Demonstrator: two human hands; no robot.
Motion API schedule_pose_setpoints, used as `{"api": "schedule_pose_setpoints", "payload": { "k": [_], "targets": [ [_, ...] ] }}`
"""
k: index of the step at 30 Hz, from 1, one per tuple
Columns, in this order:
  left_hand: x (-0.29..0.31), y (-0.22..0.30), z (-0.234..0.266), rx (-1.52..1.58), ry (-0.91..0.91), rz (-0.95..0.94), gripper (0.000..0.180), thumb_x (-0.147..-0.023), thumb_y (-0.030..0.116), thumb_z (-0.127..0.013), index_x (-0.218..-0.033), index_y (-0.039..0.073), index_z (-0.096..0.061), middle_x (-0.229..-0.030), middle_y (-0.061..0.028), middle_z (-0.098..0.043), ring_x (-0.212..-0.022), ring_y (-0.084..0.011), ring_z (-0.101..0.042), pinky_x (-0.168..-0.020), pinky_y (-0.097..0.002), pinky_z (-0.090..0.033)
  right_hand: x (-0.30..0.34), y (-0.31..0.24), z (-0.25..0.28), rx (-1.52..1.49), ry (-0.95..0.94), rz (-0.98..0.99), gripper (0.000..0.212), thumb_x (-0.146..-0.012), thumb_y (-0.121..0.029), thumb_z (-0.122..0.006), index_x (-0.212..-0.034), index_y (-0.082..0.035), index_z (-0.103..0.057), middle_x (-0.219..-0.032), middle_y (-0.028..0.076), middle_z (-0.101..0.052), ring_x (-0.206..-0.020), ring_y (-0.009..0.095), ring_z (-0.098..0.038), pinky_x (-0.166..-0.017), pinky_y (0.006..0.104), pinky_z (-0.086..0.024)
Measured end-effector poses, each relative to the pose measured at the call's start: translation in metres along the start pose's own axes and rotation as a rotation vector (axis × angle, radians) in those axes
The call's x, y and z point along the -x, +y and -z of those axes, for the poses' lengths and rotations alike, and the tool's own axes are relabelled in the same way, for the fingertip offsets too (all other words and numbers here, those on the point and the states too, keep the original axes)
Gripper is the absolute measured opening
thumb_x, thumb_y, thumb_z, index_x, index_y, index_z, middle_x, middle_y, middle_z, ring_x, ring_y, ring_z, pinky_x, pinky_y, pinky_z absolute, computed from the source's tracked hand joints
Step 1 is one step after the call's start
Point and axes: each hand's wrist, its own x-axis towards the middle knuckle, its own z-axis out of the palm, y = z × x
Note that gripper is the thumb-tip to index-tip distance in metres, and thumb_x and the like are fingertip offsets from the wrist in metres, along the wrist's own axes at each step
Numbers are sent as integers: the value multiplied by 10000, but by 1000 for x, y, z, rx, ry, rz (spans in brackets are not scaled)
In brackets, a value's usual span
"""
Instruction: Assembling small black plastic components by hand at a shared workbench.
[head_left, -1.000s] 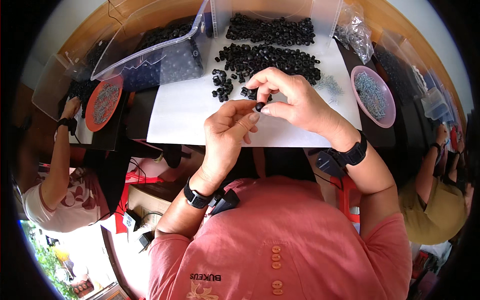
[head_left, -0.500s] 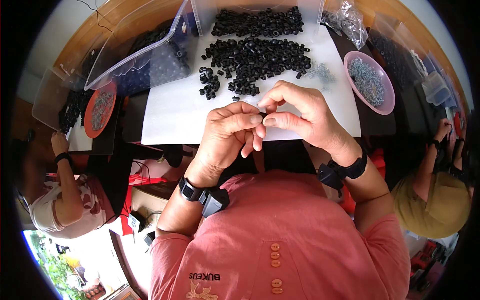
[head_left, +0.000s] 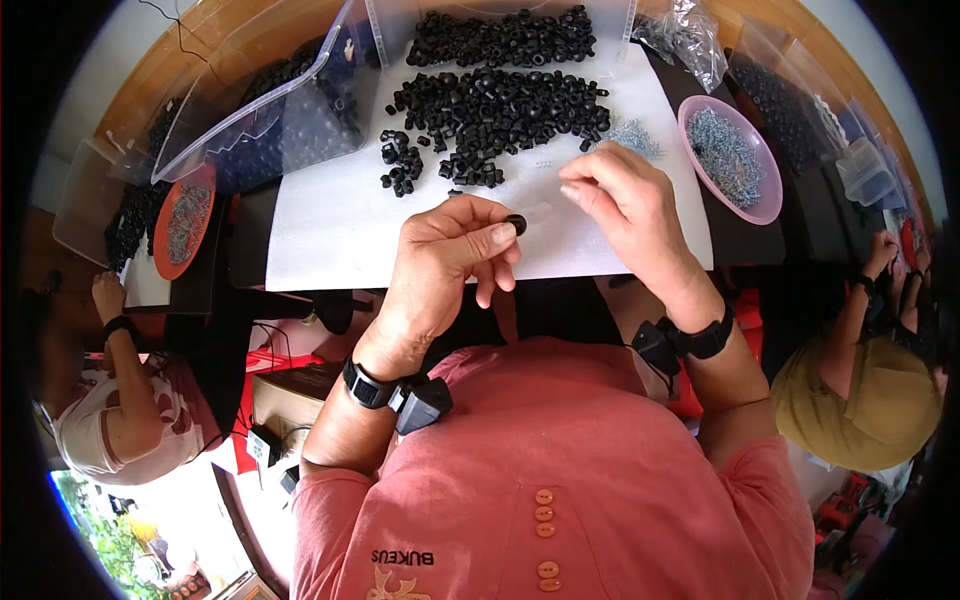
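My left hand (head_left: 450, 250) pinches a small black ring-shaped plastic part (head_left: 516, 224) between thumb and forefinger, its round opening showing. The other fingers of that hand curl loosely below. To the right, my right hand (head_left: 630, 205) hovers over the white sheet (head_left: 340, 220), thumb and forefinger drawn together; whatever is between the tips is too small to make out. Just beyond it lies a loose heap of small silvery screw-like pieces (head_left: 636, 138). A big pile of black plastic parts (head_left: 500, 105) spreads farther back, with a small cluster (head_left: 402, 165) at its left.
A clear bin (head_left: 270, 125) stands left of the sheet, and an orange dish (head_left: 183, 235) lies beyond it. At right is a pink bowl (head_left: 735, 165) of silvery pieces, near a clear plastic bag (head_left: 697, 45). Other people sit on both sides.
My right hand has drawn away from the black part, rightward toward the silvery heap. My left hand keeps its hold, and the part now shows more fully.
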Motion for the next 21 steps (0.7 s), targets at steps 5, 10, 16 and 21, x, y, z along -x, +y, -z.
{"api": "schedule_pose_setpoints", "payload": {
  "k": [5, 10, 16, 21],
  "targets": [
    [-2, -2, -3, -140, 74, -35, 169, -966, 85, -584, -1058, -56, -607, -795, -100, -657, -579, -142, -631, -419, -204, -447, -22, 19, -21, 385, -95, 142, 96, -753, 9, -631, -826, -53, -634, -822, 77, -607, -819, 272, -622, -727, 402, -497],
    [2, -4, 1, -150, 47, -55, 158, -971, 60, -561, -1084, -49, -577, -820, -82, -637, -603, -110, -623, -424, -199, -460, -24, 26, -25, 475, -203, 184, 197, -718, 73, -627, -876, -43, -611, -845, 92, -572, -831, 289, -594, -727, 388, -497],
    [4, -6, 6, -132, 38, -57, 166, -970, 59, -561, -1099, -45, -567, -819, -76, -631, -604, -107, -618, -435, -199, -466, -24, -13, -18, -397, -244, -190, 95, -815, 40, -672, -894, -7, -647, -844, 37, -625, -784, 122, -603, -716, 250, -488],
    [3, -8, 5, -122, 56, -80, 147, -967, 58, -562, -1067, -47, -586, -816, -107, -654, -594, -135, -629, -424, -205, -457, -17, -23, -23, -626, -275, -329, 42, -855, 32, -664, -894, 15, -663, -856, 13, -650, -806, 80, -594, -732, 233, -484]
  ]
}}
